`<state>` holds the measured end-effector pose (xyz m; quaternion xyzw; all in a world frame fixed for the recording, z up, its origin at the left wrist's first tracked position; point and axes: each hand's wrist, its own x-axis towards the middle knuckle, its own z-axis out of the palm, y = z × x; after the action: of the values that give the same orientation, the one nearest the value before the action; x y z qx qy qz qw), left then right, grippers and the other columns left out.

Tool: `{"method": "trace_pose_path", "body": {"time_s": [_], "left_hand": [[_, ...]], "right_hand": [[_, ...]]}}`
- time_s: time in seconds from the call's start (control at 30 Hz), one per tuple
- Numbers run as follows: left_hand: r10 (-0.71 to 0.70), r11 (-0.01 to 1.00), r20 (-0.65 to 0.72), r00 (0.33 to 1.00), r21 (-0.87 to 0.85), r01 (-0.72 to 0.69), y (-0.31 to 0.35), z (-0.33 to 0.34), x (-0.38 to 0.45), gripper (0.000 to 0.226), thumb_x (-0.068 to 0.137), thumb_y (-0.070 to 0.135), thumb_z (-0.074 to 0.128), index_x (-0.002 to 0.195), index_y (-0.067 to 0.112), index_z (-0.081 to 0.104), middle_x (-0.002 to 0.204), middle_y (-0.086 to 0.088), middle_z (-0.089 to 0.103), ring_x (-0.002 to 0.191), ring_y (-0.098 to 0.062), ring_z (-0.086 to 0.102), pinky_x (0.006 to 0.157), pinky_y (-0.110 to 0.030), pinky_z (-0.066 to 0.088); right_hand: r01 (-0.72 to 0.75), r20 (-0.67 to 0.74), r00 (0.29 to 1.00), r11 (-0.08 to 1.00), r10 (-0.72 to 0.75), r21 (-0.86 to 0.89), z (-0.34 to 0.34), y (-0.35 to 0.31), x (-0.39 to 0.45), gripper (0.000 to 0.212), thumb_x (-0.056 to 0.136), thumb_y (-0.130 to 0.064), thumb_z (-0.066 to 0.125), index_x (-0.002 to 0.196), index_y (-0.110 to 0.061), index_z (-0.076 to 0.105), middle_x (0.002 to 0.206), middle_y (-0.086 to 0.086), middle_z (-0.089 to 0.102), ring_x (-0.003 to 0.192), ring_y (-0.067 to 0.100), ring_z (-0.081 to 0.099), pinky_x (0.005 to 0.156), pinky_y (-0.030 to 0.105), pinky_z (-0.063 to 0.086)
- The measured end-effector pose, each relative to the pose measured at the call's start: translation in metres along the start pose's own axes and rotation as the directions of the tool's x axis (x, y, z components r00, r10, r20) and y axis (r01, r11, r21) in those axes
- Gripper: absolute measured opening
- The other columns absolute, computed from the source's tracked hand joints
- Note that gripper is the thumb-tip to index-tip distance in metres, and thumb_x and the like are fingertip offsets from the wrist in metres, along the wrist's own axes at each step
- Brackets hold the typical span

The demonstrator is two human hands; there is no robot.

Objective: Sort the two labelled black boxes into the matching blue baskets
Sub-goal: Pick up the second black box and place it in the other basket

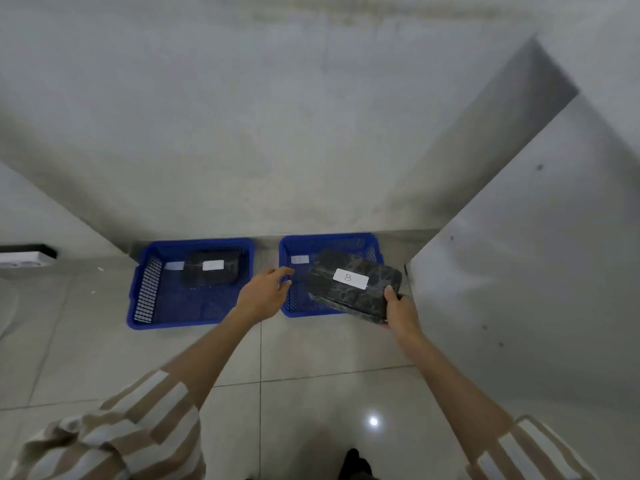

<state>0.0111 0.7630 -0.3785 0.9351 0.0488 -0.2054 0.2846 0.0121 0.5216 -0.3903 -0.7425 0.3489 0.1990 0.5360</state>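
Observation:
Two blue baskets stand on the tiled floor against the wall. The left basket [149, 299] holds a black box [211, 271] with a white label, and a white tag sits on its inner back wall. My right hand [401, 311] grips the near right corner of a second black box [349, 292] whose white label reads B; it hangs tilted over the right basket [332, 240], which also carries a small white tag. My left hand [265, 292] hovers with fingers apart at the right basket's left rim, holding nothing.
A grey wall panel [519, 271] juts out just right of the right basket. A black and white object [27, 258] lies at the far left by the wall. Glossy tiles [311, 358] spread in front of the baskets.

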Motion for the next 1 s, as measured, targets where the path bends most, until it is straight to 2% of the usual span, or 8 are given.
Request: {"method": "trace_pose_path", "body": {"time_s": [0.17,0.27,0.37,0.43,0.6,0.77,0.87,1.0], "left_hand": [[-0.050,0.999,0.043,0.998,-0.011,0.051,-0.059,0.101,0.066,0.048,0.095,0.026,0.045,0.140,0.011,0.036,0.144,-0.015,0.042,0.125,-0.034,0.047,0.103,-0.048,0.042],[-0.042,0.999,0.005,0.999,0.018,0.041,-0.085,0.147,0.104,0.055,0.093,0.028,0.048,0.141,0.008,0.033,0.150,-0.017,0.032,0.136,-0.035,0.033,0.112,-0.049,0.033],[0.013,0.995,-0.074,0.997,0.103,-0.005,-0.102,0.177,0.138,0.059,0.093,0.030,0.047,0.145,0.013,0.025,0.159,-0.013,0.012,0.147,-0.035,0.007,0.119,-0.050,0.018],[0.036,0.988,-0.135,0.990,0.155,-0.015,-0.109,0.189,0.157,0.061,0.094,0.030,0.044,0.148,0.016,0.019,0.161,-0.011,0.000,0.147,-0.035,-0.006,0.120,-0.050,0.008],[0.032,0.984,-0.167,0.986,0.179,-0.002,-0.122,0.214,0.183,0.067,0.093,0.039,0.045,0.149,0.020,0.013,0.159,-0.013,-0.017,0.145,-0.036,-0.019,0.119,-0.051,-0.002],[0.027,0.990,-0.170,0.985,0.139,-0.003,-0.126,0.234,0.187,0.068,0.093,0.046,0.042,0.149,0.018,0.015,0.159,-0.016,-0.015,0.143,-0.037,-0.025,0.119,-0.051,-0.001],[0.033,0.993,-0.146,0.989,0.119,-0.015,-0.127,0.238,0.186,0.069,0.093,0.049,0.037,0.149,0.015,0.014,0.158,-0.018,-0.015,0.140,-0.036,-0.031,0.118,-0.050,-0.006],[0.032,0.999,-0.090,0.995,0.025,-0.030,-0.127,0.237,0.184,0.085,0.084,0.062,0.046,0.149,0.018,0.013,0.157,-0.015,-0.021,0.134,-0.029,-0.042,0.117,-0.050,-0.010]], "right_hand": [[0.007,0.031,1.000,1.000,-0.006,-0.015,0.029,0.076,0.104,0.057,0.097,-0.043,0.036,0.134,-0.002,0.047,0.131,0.018,0.058,0.116,0.035,0.058,0.098,0.051,0.050],[0.034,0.028,0.999,0.999,-0.035,0.036,0.044,0.094,0.151,0.052,0.099,-0.039,0.035,0.137,-0.006,0.045,0.129,0.015,0.058,0.117,0.033,0.058,0.095,0.047,0.052],[0.098,-0.003,0.995,0.995,-0.098,-0.021,0.061,0.106,0.203,0.059,0.096,-0.046,0.034,0.137,-0.006,0.045,0.132,0.015,0.057,0.115,0.033,0.058,0.096,0.049,0.051],[0.134,-0.010,0.991,0.989,-0.135,-0.069,0.072,0.106,0.228,0.058,0.096,-0.045,0.034,0.133,-0.004,0.048,0.129,0.016,0.058,0.114,0.034,0.058,0.097,0.051,0.050],[0.199,0.023,0.980,0.966,-0.198,-0.167,0.090,0.109,0.260,0.053,0.099,-0.038,0.034,0.136,-0.001,0.044,0.134,0.018,0.053,0.121,0.035,0.052,0.103,0.049,0.046],[0.195,0.032,0.981,0.966,-0.193,-0.172,0.096,0.111,0.280,0.059,0.099,-0.038,0.035,0.143,0.000,0.035,0.146,0.017,0.044,0.132,0.033,0.043,0.111,0.042,0.038],[0.180,0.037,0.983,0.980,-0.178,-0.087,0.100,0.110,0.286,0.066,0.096,-0.040,0.043,0.147,-0.002,0.028,0.152,0.013,0.036,0.138,0.032,0.037,0.115,0.040,0.033],[0.099,0.027,0.995,0.967,-0.095,-0.233,0.107,0.114,0.287,0.088,0.083,-0.043,0.063,0.147,0.001,0.023,0.153,0.018,0.029,0.135,0.035,0.036,0.112,0.041,0.037]]}}
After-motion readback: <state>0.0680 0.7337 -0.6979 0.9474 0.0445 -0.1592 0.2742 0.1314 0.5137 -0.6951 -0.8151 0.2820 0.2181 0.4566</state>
